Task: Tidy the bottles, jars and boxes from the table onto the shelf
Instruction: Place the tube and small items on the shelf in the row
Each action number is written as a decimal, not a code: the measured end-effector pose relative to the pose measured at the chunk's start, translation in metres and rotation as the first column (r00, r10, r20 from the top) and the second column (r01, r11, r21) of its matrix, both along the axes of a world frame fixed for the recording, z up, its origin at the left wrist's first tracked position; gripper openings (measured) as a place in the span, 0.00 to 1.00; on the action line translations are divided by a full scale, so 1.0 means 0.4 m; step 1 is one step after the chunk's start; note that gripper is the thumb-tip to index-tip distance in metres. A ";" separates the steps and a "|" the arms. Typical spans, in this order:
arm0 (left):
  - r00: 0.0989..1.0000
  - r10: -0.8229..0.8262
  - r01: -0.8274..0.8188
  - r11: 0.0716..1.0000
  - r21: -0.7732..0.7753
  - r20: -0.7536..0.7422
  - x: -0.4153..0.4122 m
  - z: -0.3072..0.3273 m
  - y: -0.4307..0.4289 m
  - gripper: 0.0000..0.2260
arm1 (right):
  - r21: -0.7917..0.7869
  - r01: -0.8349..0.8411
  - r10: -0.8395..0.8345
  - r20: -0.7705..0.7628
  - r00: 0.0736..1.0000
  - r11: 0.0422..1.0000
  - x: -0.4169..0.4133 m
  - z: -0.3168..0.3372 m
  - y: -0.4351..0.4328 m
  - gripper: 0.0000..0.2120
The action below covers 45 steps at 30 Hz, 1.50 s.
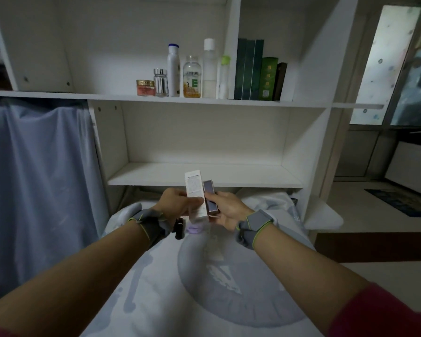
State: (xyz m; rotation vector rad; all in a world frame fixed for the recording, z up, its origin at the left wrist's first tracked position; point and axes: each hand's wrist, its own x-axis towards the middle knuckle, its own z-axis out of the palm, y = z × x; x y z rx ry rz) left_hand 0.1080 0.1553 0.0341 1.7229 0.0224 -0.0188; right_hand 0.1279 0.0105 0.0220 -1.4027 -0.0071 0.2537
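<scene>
Two boxes are held upright, side by side and touching, above the far edge of the table [229, 300], just in front of the lower board of the white shelf [204, 173]. A tall white carton [193, 188] with fine printed text is gripped by the left hand [175, 203], whose fingers are curled around its lower part. A slim mauve box [210, 197] with a smooth, slightly glossy face is clasped by the right hand [229, 210], thumb on the front and fingers wrapped behind. Grey wrist straps edged in lime green are worn on both arms.

Beneath the hands, a small dark cylindrical tube [179, 230] and a rounded lilac lid [194, 228] are seen on the table, which is covered by a pale cloth printed with grey shapes.

On the upper board, a row is formed by a squat pink jar [145, 88] with a gold lid, a short silvery bottle [161, 82], a white bottle [173, 70] with a blue cap, a clear bottle [192, 77] of yellow capsules, a tall translucent bottle [209, 69] and a thin green-capped bottle [224, 77]. In the next compartment, dark green boxes [249, 69], a bright green box [267, 79] and a brown box [280, 81] are stood upright. A soft blue sheet [34, 166] is draped at the left.
</scene>
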 end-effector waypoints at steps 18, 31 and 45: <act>0.991 0.069 -0.061 0.995 -0.074 0.112 -0.029 0.153 -0.161 0.07 | -0.158 0.239 -0.181 0.314 0.932 0.958 -0.020 0.140 -0.171 0.10; 0.913 0.057 -0.119 0.985 0.128 0.404 0.054 0.326 -0.322 0.12 | -0.156 0.386 -0.257 0.518 0.816 0.909 0.045 0.321 -0.328 0.15; 0.838 0.048 -0.206 0.950 0.235 0.544 0.227 0.450 -0.485 0.14 | -0.080 0.360 -0.258 0.558 0.789 0.930 0.154 0.450 -0.469 0.15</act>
